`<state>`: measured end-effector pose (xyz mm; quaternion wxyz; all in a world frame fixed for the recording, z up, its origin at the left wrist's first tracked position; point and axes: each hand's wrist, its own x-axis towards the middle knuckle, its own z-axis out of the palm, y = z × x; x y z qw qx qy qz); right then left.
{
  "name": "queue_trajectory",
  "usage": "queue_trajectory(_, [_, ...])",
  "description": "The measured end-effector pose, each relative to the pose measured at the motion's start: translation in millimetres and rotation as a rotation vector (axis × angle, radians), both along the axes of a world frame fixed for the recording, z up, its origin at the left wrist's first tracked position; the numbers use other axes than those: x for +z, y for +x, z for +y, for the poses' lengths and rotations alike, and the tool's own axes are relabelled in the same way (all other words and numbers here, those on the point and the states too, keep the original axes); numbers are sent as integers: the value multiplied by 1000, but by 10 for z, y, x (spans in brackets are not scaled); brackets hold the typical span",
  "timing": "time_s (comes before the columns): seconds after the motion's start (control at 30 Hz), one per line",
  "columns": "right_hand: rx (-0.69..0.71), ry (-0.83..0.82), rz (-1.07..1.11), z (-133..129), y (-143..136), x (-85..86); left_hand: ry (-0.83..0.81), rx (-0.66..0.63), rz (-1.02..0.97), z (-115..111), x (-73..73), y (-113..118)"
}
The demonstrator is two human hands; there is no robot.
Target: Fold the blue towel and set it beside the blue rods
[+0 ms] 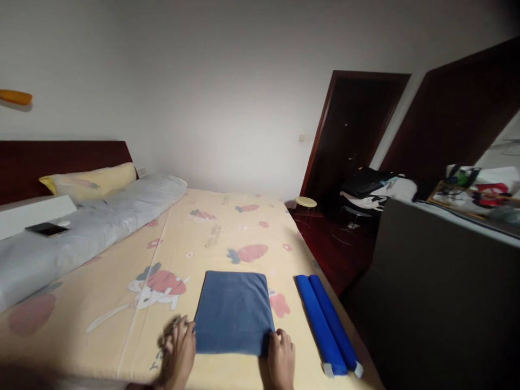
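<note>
Lying flat near the foot edge of the bed (227, 216), on the patterned yellow sheet (122, 303): a folded blue towel (233, 311), squared into a neat rectangle. Left hand (179, 355) pressing at its near left corner, fingers slightly blurred, touching the cloth edge; whether pinching it or only resting against it, impossible to tell. Right hand (280, 360) gripping at the near right corner, fingertips curling onto the fold. Hands well apart, one at each near corner, with the towel's near edge between them.

Probably handling as soft, light and limp: sagging in the middle if lifted by the corners alone, layers likely sliding apart unless pinched through all thicknesses. Safest hold judged to be exactly at those two near corners, thumb under and fingers over, or flat palms beneath the whole stack. Not fragile, not slippery against the cotton sheet.

Lying just to the right, apart from the towel: two blue rolls (327, 325) side by side, parallel to the bed's edge. Farther up the bed, a grey bolster (93, 227), a yellow pillow (91, 181), and a phone (46, 229).
</note>
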<state>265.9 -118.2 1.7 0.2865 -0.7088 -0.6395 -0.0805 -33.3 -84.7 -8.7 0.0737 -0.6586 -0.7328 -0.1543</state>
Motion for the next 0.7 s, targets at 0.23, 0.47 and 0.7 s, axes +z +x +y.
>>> queue_trajectory(0.23, [408, -106, 45, 53, -583, -375, 42, -570, 80, -229, -220, 688])
queue_trajectory(0.47, [280, -167, -98, -141, 537, -667, -31, -439, 90, -296, -252, -320])
queue_trajectory(0.7, [381, -96, -155, -55, 579, -446, 25, -513, 37, -148, -165, -459])
